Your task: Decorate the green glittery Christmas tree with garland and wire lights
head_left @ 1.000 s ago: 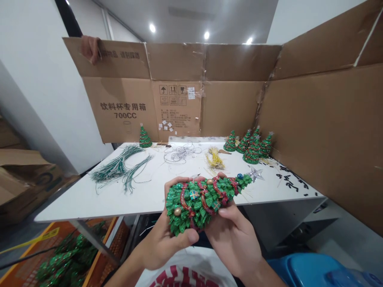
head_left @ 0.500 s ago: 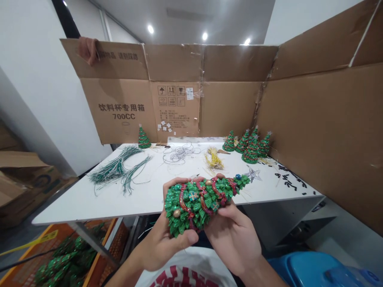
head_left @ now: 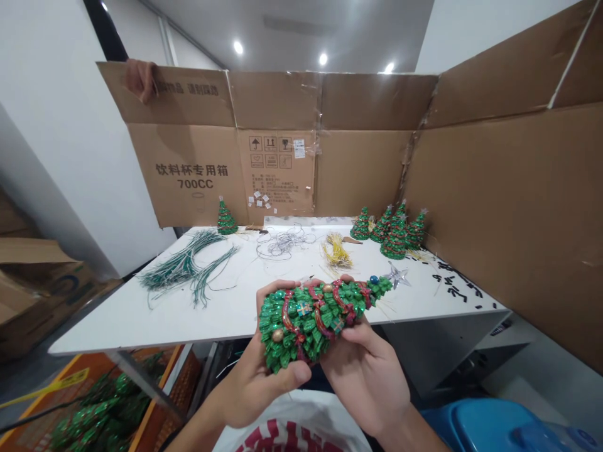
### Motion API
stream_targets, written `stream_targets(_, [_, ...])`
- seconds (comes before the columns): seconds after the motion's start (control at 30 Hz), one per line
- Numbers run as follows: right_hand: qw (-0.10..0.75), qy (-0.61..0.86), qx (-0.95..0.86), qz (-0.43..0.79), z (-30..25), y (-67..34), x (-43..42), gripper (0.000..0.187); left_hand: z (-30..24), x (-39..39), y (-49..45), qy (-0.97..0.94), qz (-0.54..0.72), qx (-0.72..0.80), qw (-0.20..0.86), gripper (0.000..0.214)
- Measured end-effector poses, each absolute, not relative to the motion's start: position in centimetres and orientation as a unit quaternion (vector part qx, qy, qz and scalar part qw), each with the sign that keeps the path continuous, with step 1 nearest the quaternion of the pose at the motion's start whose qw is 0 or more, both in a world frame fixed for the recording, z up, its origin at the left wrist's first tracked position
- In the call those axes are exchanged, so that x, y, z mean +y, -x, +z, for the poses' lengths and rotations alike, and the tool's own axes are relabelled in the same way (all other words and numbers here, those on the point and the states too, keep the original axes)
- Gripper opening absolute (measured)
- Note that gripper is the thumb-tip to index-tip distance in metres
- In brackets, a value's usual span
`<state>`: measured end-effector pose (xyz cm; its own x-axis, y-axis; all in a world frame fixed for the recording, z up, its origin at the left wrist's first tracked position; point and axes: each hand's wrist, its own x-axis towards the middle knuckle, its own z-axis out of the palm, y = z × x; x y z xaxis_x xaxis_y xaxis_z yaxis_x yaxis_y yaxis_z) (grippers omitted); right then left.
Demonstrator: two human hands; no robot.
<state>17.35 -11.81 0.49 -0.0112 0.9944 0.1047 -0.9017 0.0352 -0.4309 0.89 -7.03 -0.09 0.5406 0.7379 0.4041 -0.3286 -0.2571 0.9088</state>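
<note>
1. While both hands lift it above the table's front edge, a glittery green tinsel Christmas tree (head_left: 308, 326), trimmed with red ribbon and tiny gift boxes, lies tilted on its side, tip pointing right.
2. The left hand (head_left: 257, 392) cups the tree's wide end, its fingers (head_left: 277, 289) curled behind and the thumb pressed on the front.
3. The right hand (head_left: 365, 386) wraps the narrower middle, fingers closed around it.
4. Below the white table (head_left: 103, 329), an orange plastic crate (head_left: 160, 376) holds more green glitter trees (head_left: 101, 405).
5. A brown cardboard box (head_left: 38, 301) sits low at left, its contents hidden.
6. A blue plastic container (head_left: 475, 427) shows at lower right.
7. Another person's hand (head_left: 140, 80) grips the top flap of a tall brown cardboard panel (head_left: 188, 169) behind the table.
</note>
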Motion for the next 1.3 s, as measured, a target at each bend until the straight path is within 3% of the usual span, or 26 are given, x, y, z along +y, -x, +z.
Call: stream_targets(1.3, [0.681, 0.13, -0.212, 0.688, 0.6, -17.6, -11.6, 0.061, -1.0, -6.5, -0.8, -0.649, 0.432, 0.165, 0.604, 0.085])
